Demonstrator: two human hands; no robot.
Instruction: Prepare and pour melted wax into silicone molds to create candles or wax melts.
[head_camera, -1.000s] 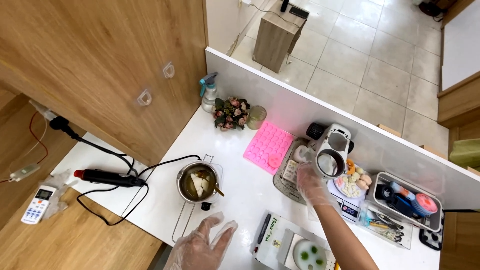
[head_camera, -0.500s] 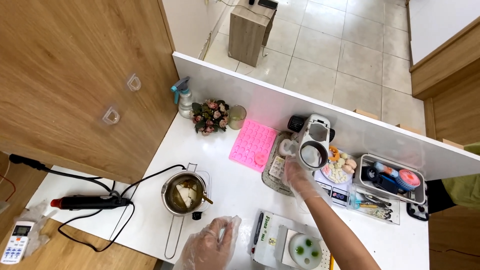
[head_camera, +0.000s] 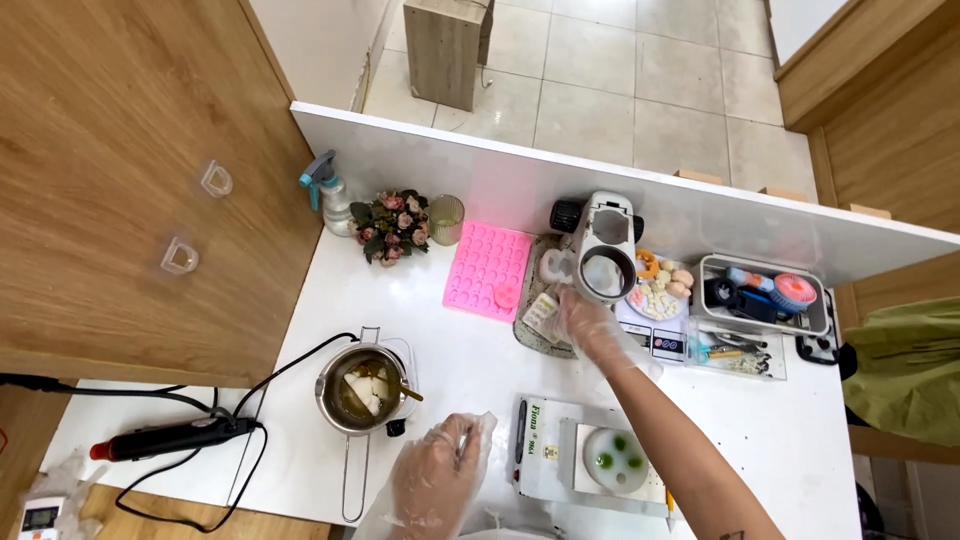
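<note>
My right hand (head_camera: 592, 328), in a clear glove, reaches across the white table (head_camera: 470, 350) to a dark tray (head_camera: 535, 338). Its fingers lie just below a steel cup (head_camera: 605, 272) under a white machine (head_camera: 606, 226), beside a small packet (head_camera: 545, 310). Whether it grips anything is unclear. My gloved left hand (head_camera: 435, 482) rests near the table's front edge with fingers loosely bent and nothing in it. It lies between a steel pot (head_camera: 360, 392) of pale melting chunks with a spoon and a scale (head_camera: 560, 455) bearing a white dish (head_camera: 612, 460) with green spots.
A pink silicone mould (head_camera: 488, 272) lies left of the tray. Behind it stand a spray bottle (head_camera: 325, 195), small flowers (head_camera: 390, 225) and a glass jar (head_camera: 446, 218). A clear tool box (head_camera: 765, 300) sits at right. A heat gun (head_camera: 165, 438) with cables lies at left.
My view has shifted so the table sits lower and larger. My left hand's fingers have curled in from a spread pose. My right hand stays at the tray by the steel cup.
</note>
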